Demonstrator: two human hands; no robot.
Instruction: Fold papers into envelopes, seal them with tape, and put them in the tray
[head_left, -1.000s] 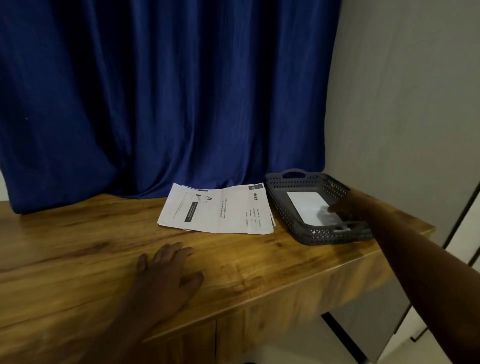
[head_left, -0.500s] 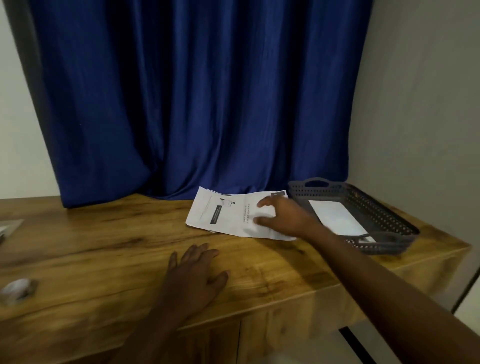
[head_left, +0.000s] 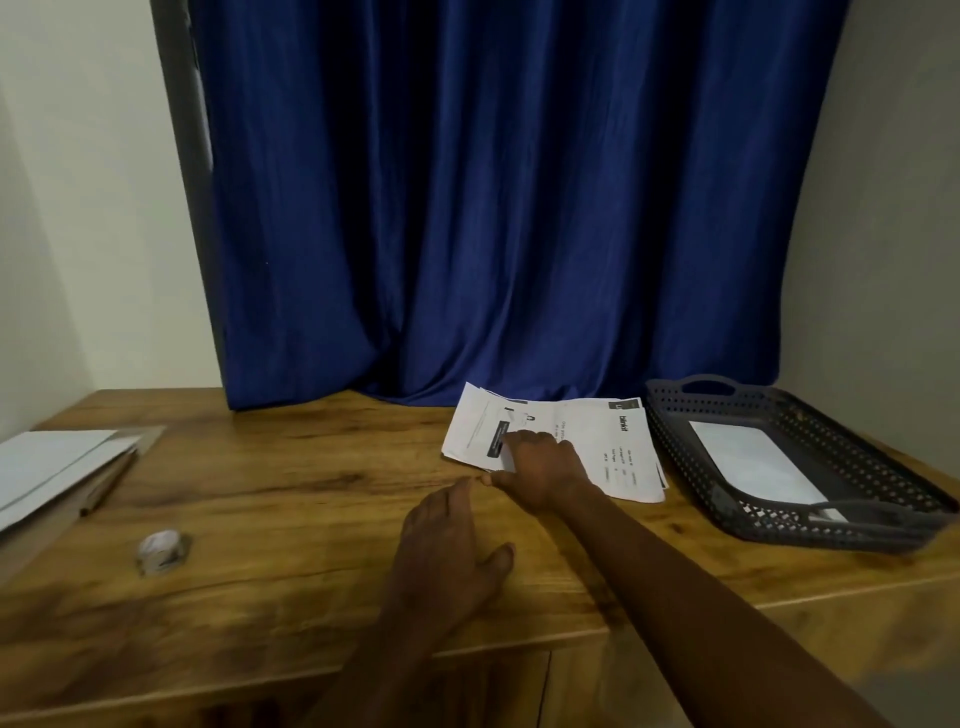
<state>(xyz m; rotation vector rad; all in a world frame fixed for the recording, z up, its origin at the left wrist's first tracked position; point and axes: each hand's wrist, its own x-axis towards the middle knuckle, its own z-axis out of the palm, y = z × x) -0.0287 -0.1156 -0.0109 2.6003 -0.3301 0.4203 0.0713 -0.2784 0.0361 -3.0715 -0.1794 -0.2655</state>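
Note:
A stack of printed papers (head_left: 602, 441) lies on the wooden table (head_left: 291, 483) near the curtain. My right hand (head_left: 540, 467) rests on the stack's near left part, fingers laid over the top sheet and thumb at its front edge. My left hand (head_left: 447, 556) lies flat and open on the table just in front of it, holding nothing. A dark perforated tray (head_left: 862, 483) stands at the right with one white folded envelope (head_left: 753, 462) inside. A roll of clear tape (head_left: 161, 551) sits on the table at the left.
A blue curtain (head_left: 493, 208) hangs behind the table. White envelopes or sheets on a board (head_left: 57, 467) lie at the far left edge. A wall stands close on the right behind the tray.
My right hand left the tray, crossed to the paper stack and slid to its left part. The view swung left, bringing the tape roll and left-hand sheets into sight.

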